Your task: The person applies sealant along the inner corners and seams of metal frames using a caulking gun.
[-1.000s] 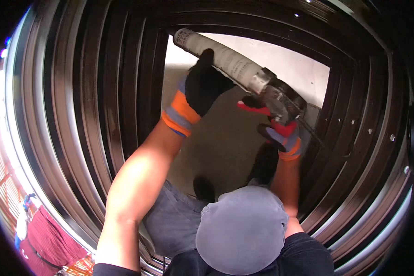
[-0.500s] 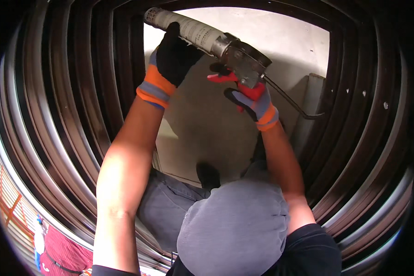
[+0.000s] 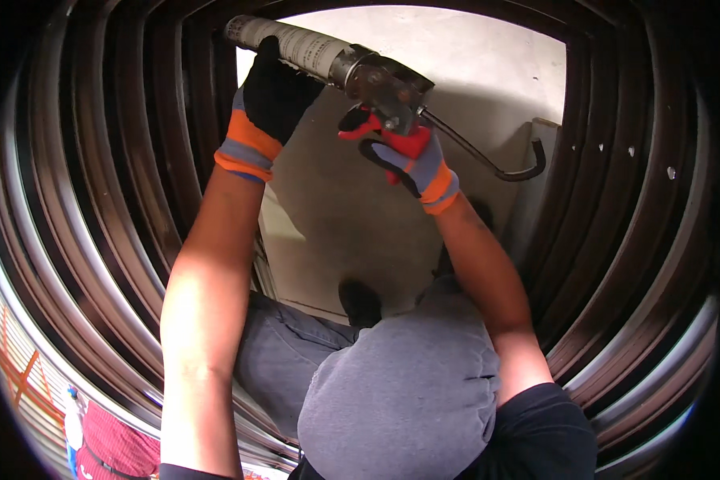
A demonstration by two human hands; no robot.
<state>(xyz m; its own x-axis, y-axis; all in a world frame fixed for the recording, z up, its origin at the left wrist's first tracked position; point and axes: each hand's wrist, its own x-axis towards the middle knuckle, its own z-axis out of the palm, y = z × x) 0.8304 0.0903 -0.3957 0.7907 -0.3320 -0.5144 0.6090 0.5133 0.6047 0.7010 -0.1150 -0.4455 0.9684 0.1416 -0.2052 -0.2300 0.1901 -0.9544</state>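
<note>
Left hand (image 3: 276, 92), in a black, grey and orange glove, has the pale tube (image 3: 306, 50) gripped from the near side, thumb over the top. Right hand (image 3: 412, 152), red showing on its glove, is holding the caulking gun (image 3: 388, 90) under its metal body, which hides some of the fingers. The gun's at the far side of the scene, slanted, tube end pointing far left. Its rod (image 3: 468, 148) sticks out right, bent tip near the right-hand bars (image 3: 608, 216). There's a dark shoe (image 3: 360, 302) nearer, on the floor (image 3: 360, 232).
</note>
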